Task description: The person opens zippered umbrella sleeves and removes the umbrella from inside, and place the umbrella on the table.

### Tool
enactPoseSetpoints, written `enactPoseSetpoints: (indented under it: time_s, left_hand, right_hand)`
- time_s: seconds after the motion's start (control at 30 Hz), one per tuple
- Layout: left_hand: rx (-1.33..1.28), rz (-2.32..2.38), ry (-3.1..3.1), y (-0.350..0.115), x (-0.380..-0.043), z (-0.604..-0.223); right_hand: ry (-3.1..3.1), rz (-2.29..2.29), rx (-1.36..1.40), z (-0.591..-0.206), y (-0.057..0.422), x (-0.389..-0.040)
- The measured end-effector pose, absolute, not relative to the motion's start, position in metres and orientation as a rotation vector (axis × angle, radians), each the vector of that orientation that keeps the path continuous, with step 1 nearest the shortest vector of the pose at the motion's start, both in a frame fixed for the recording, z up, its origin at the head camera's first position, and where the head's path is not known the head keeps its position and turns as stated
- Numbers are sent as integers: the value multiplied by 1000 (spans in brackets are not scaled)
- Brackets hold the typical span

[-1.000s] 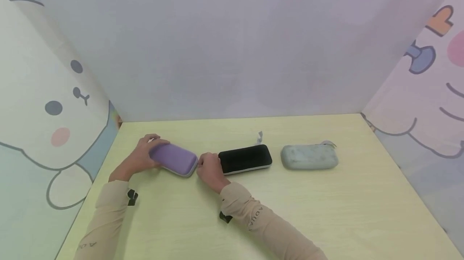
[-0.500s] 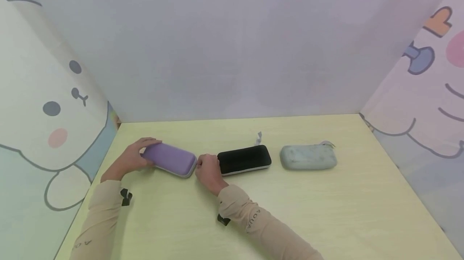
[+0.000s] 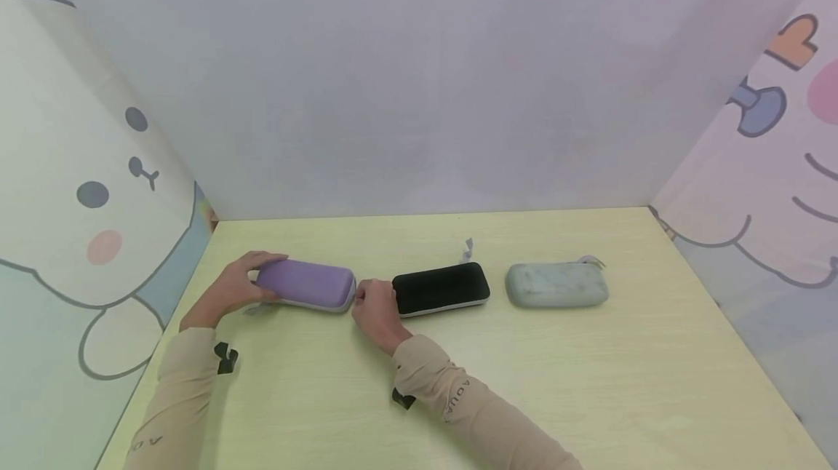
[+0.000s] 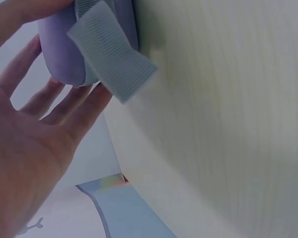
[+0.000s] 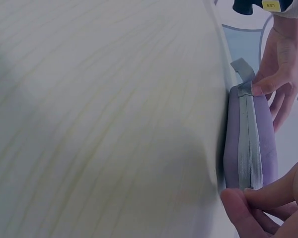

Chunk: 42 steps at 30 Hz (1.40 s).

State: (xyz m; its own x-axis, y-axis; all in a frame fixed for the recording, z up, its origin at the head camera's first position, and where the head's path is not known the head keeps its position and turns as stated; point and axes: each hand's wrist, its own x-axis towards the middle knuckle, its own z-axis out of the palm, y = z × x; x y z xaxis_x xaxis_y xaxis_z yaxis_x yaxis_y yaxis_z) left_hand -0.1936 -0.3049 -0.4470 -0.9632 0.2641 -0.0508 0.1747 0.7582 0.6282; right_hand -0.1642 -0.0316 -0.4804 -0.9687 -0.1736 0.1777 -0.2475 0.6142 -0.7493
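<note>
A purple zip case (image 3: 306, 284) lies at the left of the table in the head view. Around its left end my left hand (image 3: 236, 284) curls, thumb on the near side and fingers on the far side. A grey ribbon tab (image 4: 111, 59) hangs from that end in the left wrist view. At the opposite end my right hand (image 3: 377, 313) pinches thumb and index finger together on the zipper; what lies between the fingertips is hidden. The grey zipper band (image 5: 248, 141) runs between both hands in the right wrist view and looks closed along the visible side.
Just right of my right hand lies a black zip case (image 3: 441, 289) with a pale ribbon tab. Farther right is a grey-green marbled zip case (image 3: 558, 284). The pale wooden table (image 3: 524, 390) ends at a plain back wall (image 3: 419, 92) and printed side panels.
My left hand has shifted left a little with its end of the purple zip case. The case has turned straighter, its right end slightly higher in view. My right hand stays nearly still.
</note>
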Motion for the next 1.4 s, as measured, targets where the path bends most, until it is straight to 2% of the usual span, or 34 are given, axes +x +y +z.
enactPoseSetpoints:
  time_s: [0.4,1.4]
  left_hand:
    - [236,972,2802,-304,-192,-449]
    - [144,1195,2728,-310,-182,-462]
  right_hand:
    - [-2750,1322,347,-482,-32,-164]
    - [-2736,1392,355,-480,-30,-156]
